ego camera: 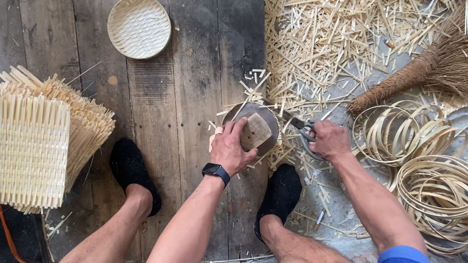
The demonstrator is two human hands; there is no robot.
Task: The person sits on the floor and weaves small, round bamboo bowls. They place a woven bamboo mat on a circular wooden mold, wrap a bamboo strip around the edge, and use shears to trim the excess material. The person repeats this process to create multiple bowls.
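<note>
My left hand [230,147] grips a small wooden block handle [255,129] on a round dark mould [266,117], pressing it down on the plank floor over woven bamboo. A black watch [216,172] sits on that wrist. My right hand [328,139] holds grey scissors [303,130] right beside the mould's right edge, blades pointing up-left. Both of my feet in black socks [132,171] rest on the planks on either side of my left arm.
A stack of square woven bamboo mats [19,142] lies at the left. A finished round woven tray [138,26] sits at the top. Bamboo offcuts [351,2] cover the upper right, with a brush broom [447,65] and coiled bamboo hoops [441,193] at the right.
</note>
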